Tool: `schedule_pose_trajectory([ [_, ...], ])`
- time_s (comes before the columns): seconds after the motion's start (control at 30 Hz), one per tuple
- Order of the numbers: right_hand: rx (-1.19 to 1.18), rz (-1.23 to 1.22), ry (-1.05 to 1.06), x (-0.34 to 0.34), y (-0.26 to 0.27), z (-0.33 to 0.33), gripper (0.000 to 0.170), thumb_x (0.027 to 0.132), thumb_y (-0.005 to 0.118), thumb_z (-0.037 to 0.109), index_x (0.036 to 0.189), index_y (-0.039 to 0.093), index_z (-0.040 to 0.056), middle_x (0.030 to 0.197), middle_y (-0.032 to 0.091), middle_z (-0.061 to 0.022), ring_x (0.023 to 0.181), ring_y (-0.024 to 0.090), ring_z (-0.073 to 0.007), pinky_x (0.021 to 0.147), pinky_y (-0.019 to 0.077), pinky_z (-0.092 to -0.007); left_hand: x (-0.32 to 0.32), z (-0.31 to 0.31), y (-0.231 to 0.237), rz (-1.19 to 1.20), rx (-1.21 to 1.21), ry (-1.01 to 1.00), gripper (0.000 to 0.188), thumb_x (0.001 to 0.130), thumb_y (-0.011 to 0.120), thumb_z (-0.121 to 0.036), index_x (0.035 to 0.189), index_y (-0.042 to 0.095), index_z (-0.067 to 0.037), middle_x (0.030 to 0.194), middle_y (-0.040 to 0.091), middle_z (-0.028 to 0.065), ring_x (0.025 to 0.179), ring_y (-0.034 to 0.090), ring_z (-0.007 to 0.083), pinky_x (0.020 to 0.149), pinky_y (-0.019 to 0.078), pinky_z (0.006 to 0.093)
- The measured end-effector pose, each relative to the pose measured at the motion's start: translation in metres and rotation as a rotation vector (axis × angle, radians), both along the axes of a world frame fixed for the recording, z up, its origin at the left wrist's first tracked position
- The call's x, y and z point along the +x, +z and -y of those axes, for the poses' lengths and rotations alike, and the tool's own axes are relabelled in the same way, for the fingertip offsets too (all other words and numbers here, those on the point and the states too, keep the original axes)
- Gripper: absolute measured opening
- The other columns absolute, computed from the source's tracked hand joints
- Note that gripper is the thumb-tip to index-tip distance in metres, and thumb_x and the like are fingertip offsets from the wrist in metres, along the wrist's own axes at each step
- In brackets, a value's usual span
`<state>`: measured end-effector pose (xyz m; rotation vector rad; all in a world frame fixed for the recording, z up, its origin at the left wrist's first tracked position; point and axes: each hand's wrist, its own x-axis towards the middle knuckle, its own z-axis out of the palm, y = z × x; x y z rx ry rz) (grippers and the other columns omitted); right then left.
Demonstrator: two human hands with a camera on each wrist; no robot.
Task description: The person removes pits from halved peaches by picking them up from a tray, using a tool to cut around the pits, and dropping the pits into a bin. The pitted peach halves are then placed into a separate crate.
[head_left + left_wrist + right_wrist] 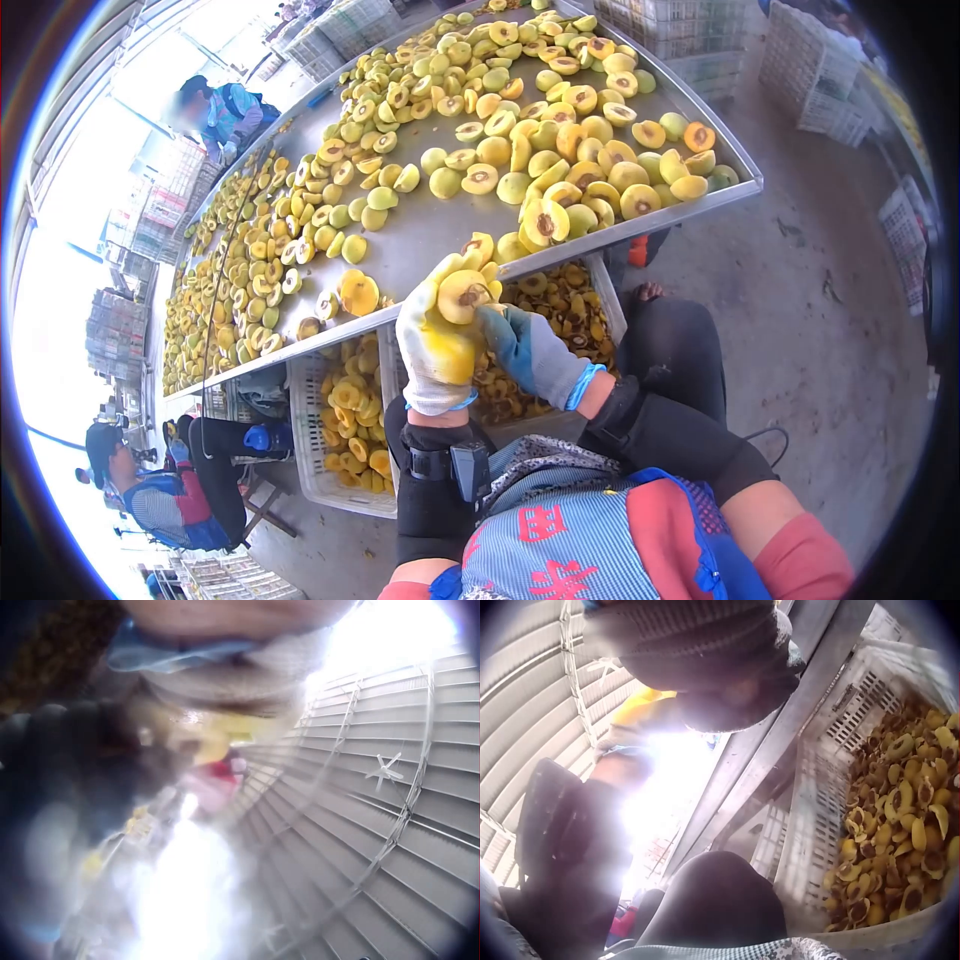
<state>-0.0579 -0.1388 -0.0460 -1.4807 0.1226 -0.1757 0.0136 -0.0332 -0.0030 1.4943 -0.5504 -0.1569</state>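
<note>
In the head view, the left hand (440, 345), in a white glove stained yellow, holds a halved yellow fruit (463, 296) with its cut face and brown centre showing. The right hand (530, 350), in a blue-grey glove, has its curled fingertips at the fruit's right edge; whether a tool is in them is hidden. Both hands are just in front of the metal table's edge (570, 245). The left wrist view is blurred. In the right wrist view the right glove (705, 652) shows dark at the top, its fingertips hidden.
Many halved fruits (640, 175) lie over the metal table. Beneath its edge are a white crate (385, 505) of fruit halves and another crate (810, 817) of smaller pieces. Two other people (225, 110) (165, 500) are at the left. Stacked crates (820, 75) stand behind.
</note>
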Motion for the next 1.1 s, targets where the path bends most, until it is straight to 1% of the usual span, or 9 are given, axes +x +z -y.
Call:
schedule_pose_trajectory([
  [0.1, 0.136, 0.027, 0.059, 0.003, -0.011, -0.009, 0.050, 0.105, 0.049, 0.043, 0.113, 0.066, -0.0024, 0.092, 0.072, -0.0109, 0.084, 0.059, -0.0126, 0.077, 0.0504, -0.0325, -0.002, 0.004, 0.008, -0.684, -0.479, 0.036, 0.041, 0.101, 0.057, -0.030, 0.126, 0.052, 0.003, 0.122, 0.063, 0.0172, 0.111, 0.064, 0.0324, 0.093, 0.0559, 0.0477],
  [0.3, 0.315, -0.026, 0.145, -0.002, -0.009, -0.019, 0.050, 0.106, 0.046, 0.044, 0.115, 0.067, -0.0007, 0.099, 0.069, -0.0048, 0.089, 0.056, -0.0105, 0.081, 0.0492, -0.0283, -0.012, 0.012, 0.002, -0.545, -0.272, 0.187, 0.040, 0.104, 0.048, -0.035, 0.124, 0.054, -0.001, 0.121, 0.063, 0.0146, 0.108, 0.064, 0.0299, 0.094, 0.0550, 0.0444],
  [0.5, 0.363, -0.089, 0.243, -0.006, -0.008, -0.019, 0.044, 0.107, 0.045, 0.038, 0.123, 0.065, 0.0024, 0.106, 0.067, -0.0010, 0.096, 0.054, -0.0055, 0.085, 0.0484, -0.0243, -0.014, 0.000, -0.001, -0.453, -0.235, 0.081, 0.046, 0.102, 0.049, -0.034, 0.131, 0.055, 0.001, 0.120, 0.063, 0.0177, 0.107, 0.066, 0.0304, 0.092, 0.0554, 0.0429],
  [0.6, 0.197, -0.029, 0.228, -0.011, 0.000, -0.012, 0.050, 0.106, 0.044, 0.046, 0.119, 0.066, 0.0030, 0.092, 0.066, 0.0007, 0.082, 0.054, -0.0058, 0.073, 0.0498, -0.0241, 0.001, -0.022, 0.004, -0.567, -0.192, -0.154, 0.047, 0.100, 0.051, -0.034, 0.131, 0.056, 0.001, 0.117, 0.065, 0.0193, 0.105, 0.066, 0.0304, 0.089, 0.0558, 0.0415],
  [0.67, 0.220, -0.346, 0.279, -0.012, 0.032, -0.002, 0.051, 0.104, 0.040, 0.055, 0.110, 0.067, 0.0117, 0.067, 0.051, 0.0044, 0.054, 0.041, -0.0070, 0.047, 0.0366, -0.0261, 0.003, -0.012, 0.003, -0.475, -0.033, 0.016, 0.044, 0.098, 0.053, -0.035, 0.119, 0.062, 0.003, 0.107, 0.070, 0.0177, 0.091, 0.069, 0.0257, 0.079, 0.0576, 0.0374],
  [0.73, 0.458, -0.818, 0.354, -0.014, 0.063, -0.004, 0.052, 0.102, 0.038, 0.061, 0.101, 0.065, 0.0170, 0.059, 0.040, 0.0058, 0.045, 0.031, -0.0075, 0.039, 0.0260, -0.0258, 0.007, -0.010, -0.007, -0.277, 0.032, 0.041, 0.038, 0.098, 0.054, -0.033, 0.104, 0.069, 0.002, 0.093, 0.072, 0.0154, 0.076, 0.070, 0.0220, 0.069, 0.0576, 0.0335],
  [0.8, 0.670, -0.748, 0.524, -0.018, 0.032, 0.004, 0.049, 0.099, 0.039, 0.068, 0.091, 0.058, 0.0234, 0.058, 0.034, 0.0067, 0.044, 0.028, -0.0069, 0.039, 0.0220, -0.0234, -0.003, -0.005, 0.003, -0.477, -0.023, 0.083, 0.035, 0.097, 0.053, -0.029, 0.091, 0.070, 0.001, 0.084, 0.072, 0.0137, 0.067, 0.068, 0.0201, 0.061, 0.0556, 0.0299],
  [0.9, 0.327, -0.673, 0.482, -0.022, 0.036, 0.003, 0.057, 0.093, 0.039, 0.076, 0.084, 0.052, 0.0215, 0.057, 0.035, 0.0066, 0.044, 0.029, -0.0063, 0.039, 0.0234, -0.0230, 0.004, -0.013, -0.004, -0.512, 0.151, -0.040, 0.040, 0.100, 0.051, -0.035, 0.089, 0.068, 0.000, 0.084, 0.072, 0.0142, 0.065, 0.068, 0.0201, 0.057, 0.0536, 0.0298],
  [1.1, 0.662, -0.735, 0.675, -0.020, 0.027, 0.010, 0.059, 0.096, 0.040, 0.072, 0.087, 0.054, 0.0151, 0.059, 0.037, 0.0062, 0.044, 0.030, -0.0060, 0.040, 0.0257, -0.0227, -0.002, -0.018, -0.019, -0.541, -0.141, -0.041, 0.042, 0.101, 0.049, -0.035, 0.091, 0.068, 0.001, 0.082, 0.072, 0.0156, 0.064, 0.068, 0.0208, 0.061, 0.0538, 0.0291],
])
